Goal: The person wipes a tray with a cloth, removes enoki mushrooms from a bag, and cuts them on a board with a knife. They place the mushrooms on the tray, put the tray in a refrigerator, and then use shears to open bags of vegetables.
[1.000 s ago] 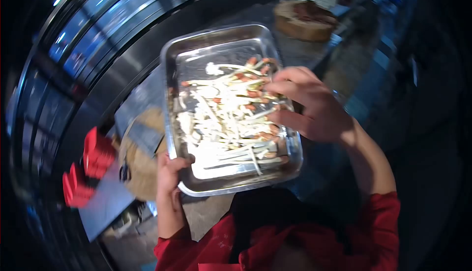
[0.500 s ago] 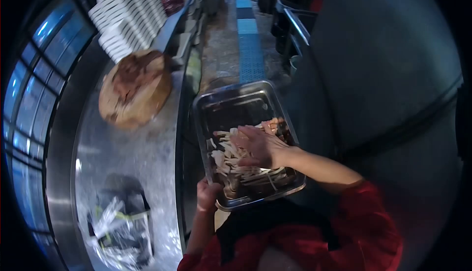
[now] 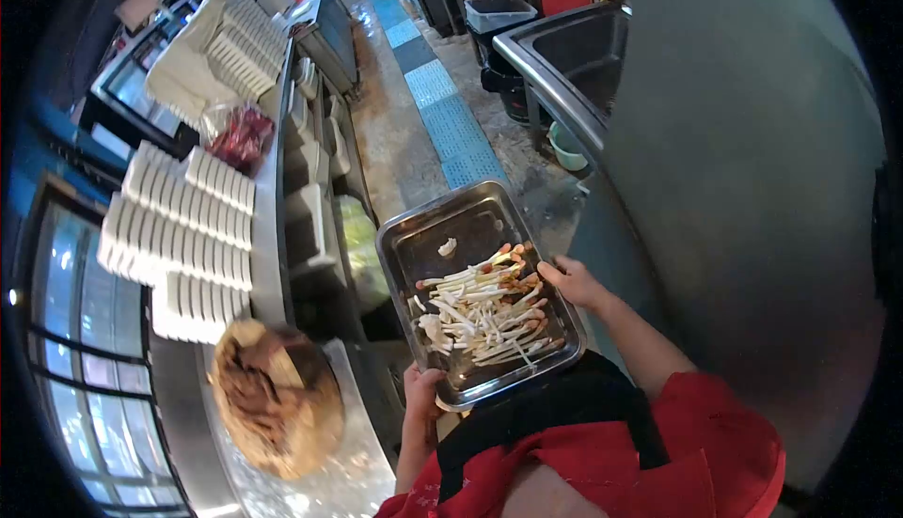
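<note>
A rectangular metal tray [image 3: 440,206] is held in front of me at waist height. Long thin white stalks with reddish-brown tips [image 3: 489,306] lie in a loose heap in its nearer half. One small white piece [image 3: 448,247] sits apart from them, farther up the tray. My left hand [image 3: 423,389] grips the rim near the front left corner, thumb on top. On the opposite side, my right hand [image 3: 572,283] holds the right rim, with its thumb over the edge and part of the fingers hidden.
Left on the metal counter stands a round wooden block [image 3: 324,405] with brown meat [image 3: 268,386] on it. Behind it are stacked white trays [image 3: 183,227] and a bag of red contents [image 3: 240,137]. A sink [image 3: 574,53] and a smooth grey panel [image 3: 734,189] flank the right. Blue matting [image 3: 456,133] runs down the aisle.
My right hand has left the stalks and moved to the tray's right rim. The view has turned, bringing the sink and more of the counter into sight.
</note>
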`<action>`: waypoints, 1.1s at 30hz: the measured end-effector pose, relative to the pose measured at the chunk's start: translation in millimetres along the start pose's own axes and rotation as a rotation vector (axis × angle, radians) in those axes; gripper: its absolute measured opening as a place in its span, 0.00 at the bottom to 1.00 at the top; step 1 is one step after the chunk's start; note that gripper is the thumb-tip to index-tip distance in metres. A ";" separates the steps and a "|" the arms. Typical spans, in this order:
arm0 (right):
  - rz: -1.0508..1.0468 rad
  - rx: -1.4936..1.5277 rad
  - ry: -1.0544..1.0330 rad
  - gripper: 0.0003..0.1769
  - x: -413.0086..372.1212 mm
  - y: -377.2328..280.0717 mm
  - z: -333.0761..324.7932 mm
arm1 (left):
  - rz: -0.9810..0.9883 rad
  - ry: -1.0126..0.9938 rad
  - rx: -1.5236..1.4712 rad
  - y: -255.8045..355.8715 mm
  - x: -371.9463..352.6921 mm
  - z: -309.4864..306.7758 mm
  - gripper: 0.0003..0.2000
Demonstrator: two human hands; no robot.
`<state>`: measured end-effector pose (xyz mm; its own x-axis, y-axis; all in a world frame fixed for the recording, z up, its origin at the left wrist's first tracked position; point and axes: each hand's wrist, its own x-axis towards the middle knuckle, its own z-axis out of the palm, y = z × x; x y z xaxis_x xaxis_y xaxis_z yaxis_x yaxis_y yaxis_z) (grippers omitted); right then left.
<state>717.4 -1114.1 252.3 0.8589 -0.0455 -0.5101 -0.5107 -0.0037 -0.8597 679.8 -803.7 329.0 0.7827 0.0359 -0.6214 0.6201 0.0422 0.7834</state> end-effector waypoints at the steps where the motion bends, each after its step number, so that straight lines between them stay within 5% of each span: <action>1: 0.109 0.255 -0.179 0.30 -1.3 7.8 0.3 | -0.015 0.008 0.017 7.9 0.7 3.0 0.17; 2: 0.157 0.490 -0.242 0.30 -5.3 16.0 3.6 | 0.004 0.001 0.070 14.8 0.9 4.8 0.17; 10: 0.182 0.832 -0.255 0.26 -39.7 37.3 14.9 | -0.009 0.010 0.226 31.7 11.0 9.9 0.18; 14: 0.195 0.920 -0.108 0.26 -65.1 65.8 34.7 | -0.070 -0.023 0.356 31.7 48.1 -12.2 0.07; 15: 0.185 0.909 -0.093 0.26 -76.8 69.8 39.3 | -0.056 -0.230 0.357 37.3 52.0 -18.1 0.08; 20: 0.037 1.086 0.099 0.23 -114.9 87.6 94.5 | 0.029 -0.360 0.334 44.9 76.3 -19.7 0.10; 25: -0.024 1.225 0.252 0.19 -73.8 144.6 175.5 | 0.060 -0.498 0.586 37.4 139.8 -41.0 0.09; 27: -0.210 1.194 0.319 0.17 -46.0 158.4 196.0 | 0.134 -0.502 0.806 32.7 174.5 -45.7 0.08; 33: -0.146 1.251 0.581 0.13 33.2 212.1 259.1 | 0.134 -0.699 0.935 28.7 276.0 -45.0 0.07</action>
<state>647.2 -857.6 46.3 0.6052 -0.5281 -0.5956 0.2196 0.8300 -0.5127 911.2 -747.6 179.5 0.5241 -0.5837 -0.6202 0.1011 -0.6805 0.7258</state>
